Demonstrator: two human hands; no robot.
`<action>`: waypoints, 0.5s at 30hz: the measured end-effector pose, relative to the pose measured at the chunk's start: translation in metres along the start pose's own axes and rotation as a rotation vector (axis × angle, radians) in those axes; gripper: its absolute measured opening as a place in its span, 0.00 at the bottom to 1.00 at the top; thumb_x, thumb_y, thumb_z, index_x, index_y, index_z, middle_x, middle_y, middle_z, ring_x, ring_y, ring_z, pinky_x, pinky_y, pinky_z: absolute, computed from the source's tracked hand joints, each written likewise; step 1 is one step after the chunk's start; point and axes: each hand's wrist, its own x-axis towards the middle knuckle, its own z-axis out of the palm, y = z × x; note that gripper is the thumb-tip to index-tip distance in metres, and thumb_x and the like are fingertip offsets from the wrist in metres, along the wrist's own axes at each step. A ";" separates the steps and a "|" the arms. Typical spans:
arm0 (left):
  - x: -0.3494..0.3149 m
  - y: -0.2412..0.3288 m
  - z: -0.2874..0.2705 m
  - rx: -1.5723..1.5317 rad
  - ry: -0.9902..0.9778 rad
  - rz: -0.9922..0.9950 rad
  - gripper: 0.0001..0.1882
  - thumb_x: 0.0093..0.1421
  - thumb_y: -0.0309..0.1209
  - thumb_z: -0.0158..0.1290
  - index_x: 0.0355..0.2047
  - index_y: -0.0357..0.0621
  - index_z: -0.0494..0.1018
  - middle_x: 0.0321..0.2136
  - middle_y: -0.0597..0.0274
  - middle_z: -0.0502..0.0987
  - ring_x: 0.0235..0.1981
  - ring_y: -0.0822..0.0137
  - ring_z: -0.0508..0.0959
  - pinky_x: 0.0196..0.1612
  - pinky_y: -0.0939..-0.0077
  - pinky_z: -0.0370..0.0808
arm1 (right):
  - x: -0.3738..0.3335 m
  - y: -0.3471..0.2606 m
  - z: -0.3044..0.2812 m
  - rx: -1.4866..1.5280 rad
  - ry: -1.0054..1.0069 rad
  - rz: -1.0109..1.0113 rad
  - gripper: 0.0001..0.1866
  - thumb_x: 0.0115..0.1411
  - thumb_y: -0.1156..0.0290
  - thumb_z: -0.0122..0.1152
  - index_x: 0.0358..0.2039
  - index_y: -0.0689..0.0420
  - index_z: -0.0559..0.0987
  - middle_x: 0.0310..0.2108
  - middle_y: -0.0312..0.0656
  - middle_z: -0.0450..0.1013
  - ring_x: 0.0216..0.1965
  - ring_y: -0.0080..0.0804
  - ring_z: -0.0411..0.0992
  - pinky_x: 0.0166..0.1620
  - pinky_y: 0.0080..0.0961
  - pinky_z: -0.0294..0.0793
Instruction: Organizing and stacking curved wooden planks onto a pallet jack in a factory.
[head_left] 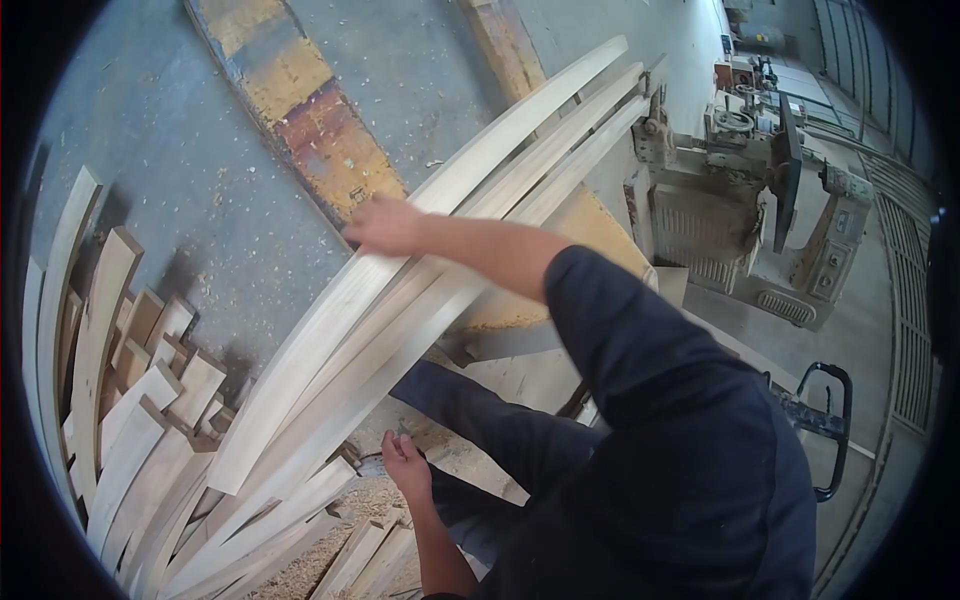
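Note:
Several long, pale, curved wooden boards lie fanned side by side from lower left to upper right. My right hand (388,226), slightly blurred, reaches across them to the outermost curved wooden board (325,320), with its fingers bent over the far edge. Below the boards, my left hand (405,462) hangs near my knees with its fingers curled together. Whatever it may hold is too small to make out. Between the outer and inner boards lies a narrower curved board (560,150).
Upright wooden offcuts (110,300) crowd the left side. A worn yellow beam (320,130) crosses the shaving-strewn floor. A yellow support (600,230) sits beneath the boards. Dusty machinery (700,225) stands at upper right, with a black handle (835,430) below it. Sawdust and wood strips (365,550) lie near the bottom.

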 end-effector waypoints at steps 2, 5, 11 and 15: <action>-0.002 0.008 -0.002 -0.013 0.007 -0.014 0.21 0.70 0.31 0.50 0.58 0.29 0.67 0.38 0.53 0.77 0.37 0.66 0.77 0.44 0.72 0.74 | 0.014 -0.019 0.006 0.017 0.057 0.131 0.20 0.62 0.49 0.59 0.43 0.52 0.80 0.42 0.45 0.74 0.50 0.44 0.73 0.54 0.46 0.69; -0.003 0.016 -0.007 -0.080 0.038 -0.026 0.21 0.70 0.31 0.50 0.58 0.28 0.67 0.37 0.54 0.77 0.37 0.66 0.77 0.44 0.72 0.74 | 0.001 -0.017 0.007 0.109 0.127 0.315 0.25 0.63 0.44 0.56 0.41 0.55 0.82 0.43 0.47 0.75 0.49 0.47 0.72 0.53 0.45 0.70; 0.014 0.027 -0.003 0.066 0.099 0.133 0.20 0.70 0.31 0.49 0.56 0.27 0.68 0.39 0.45 0.78 0.42 0.53 0.79 0.49 0.66 0.75 | -0.050 0.031 0.026 0.233 -0.031 0.538 0.31 0.69 0.43 0.46 0.35 0.61 0.83 0.35 0.56 0.78 0.45 0.54 0.75 0.50 0.46 0.73; 0.010 0.045 -0.005 0.095 0.101 0.289 0.19 0.67 0.30 0.54 0.54 0.30 0.71 0.42 0.44 0.78 0.44 0.48 0.79 0.49 0.61 0.75 | -0.058 0.027 0.021 0.271 -0.207 0.497 0.30 0.70 0.44 0.44 0.38 0.59 0.83 0.39 0.55 0.80 0.46 0.55 0.77 0.50 0.48 0.74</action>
